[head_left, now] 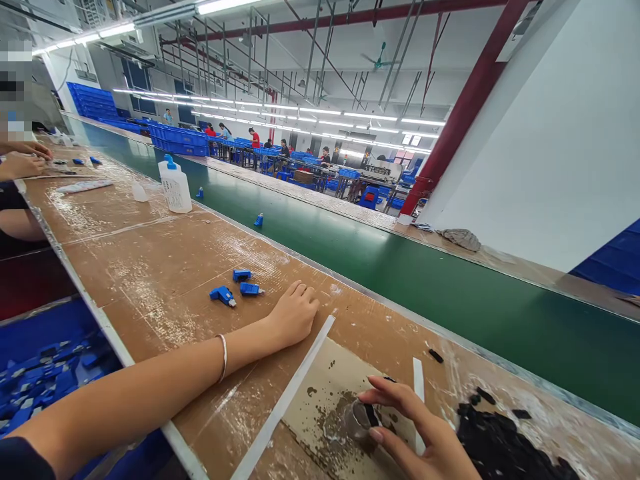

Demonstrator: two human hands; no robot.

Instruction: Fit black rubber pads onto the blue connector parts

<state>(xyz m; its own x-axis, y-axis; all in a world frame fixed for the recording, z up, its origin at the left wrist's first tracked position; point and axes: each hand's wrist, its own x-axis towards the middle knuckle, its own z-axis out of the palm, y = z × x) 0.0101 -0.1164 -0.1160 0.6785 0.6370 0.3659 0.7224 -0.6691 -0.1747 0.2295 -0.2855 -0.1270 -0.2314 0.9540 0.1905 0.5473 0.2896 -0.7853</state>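
My left hand [294, 312] rests on the brown tabletop, its fingers curled together; whatever they may hold is hidden. Three blue plastic parts [242, 275] lie just to its left. Lower right, my right hand [417, 430] pinches a black piece [371, 415] between thumb and index finger, at the rim of a small clear cup [356, 420]. The cup stands on a stained beige board [327, 387] with white tape strips along its sides. Right of this hand is a pile of black pieces [500, 443].
A green conveyor belt [320, 240] runs behind the table, carrying blue parts. A white bottle [176, 190] stands at the table's back left. A blue bin of parts [50, 380] sits below the left edge. Another person's hands [25, 163] are far left.
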